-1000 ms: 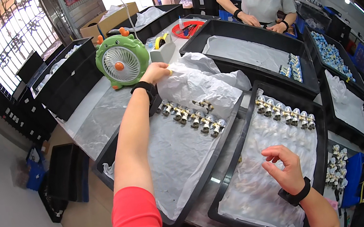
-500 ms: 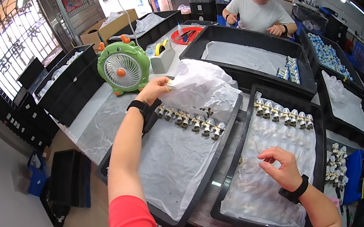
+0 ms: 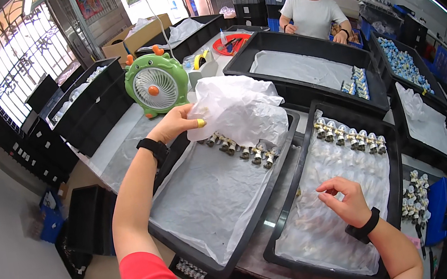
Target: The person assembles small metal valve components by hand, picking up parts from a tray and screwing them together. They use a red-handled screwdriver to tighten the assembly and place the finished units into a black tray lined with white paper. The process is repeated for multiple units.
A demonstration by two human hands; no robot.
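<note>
My left hand [image 3: 177,125] is closed on the edge of a thin white plastic sheet [image 3: 241,104], which hangs loosely over the far end of the left black tray [image 3: 212,268]. Below the sheet, a row of small white, gold and black figurines [image 3: 256,156] is partly covered. My right hand [image 3: 347,201] hovers above the right black tray [image 3: 272,254], fingers loosely curled and apart from the thumb, with nothing visible in it. In that tray, a row of similar figurines [image 3: 350,139] lies uncovered at the far end, and blurry shapes show through clear film [image 3: 332,222].
A green cartoon fan [image 3: 158,85] stands beyond my left hand, beside a tape dispenser [image 3: 201,69]. A third black tray [image 3: 306,69] holds blue-and-white figurines. Across the table sits a person [image 3: 314,12]. Loose figurines [image 3: 415,199] and a blue pouch [image 3: 439,210] lie at the right.
My left hand has moved left and slightly nearer, drawing the sheet with it over more of the figurine row. The left tray sits a little nearer in view. My right hand has barely moved.
</note>
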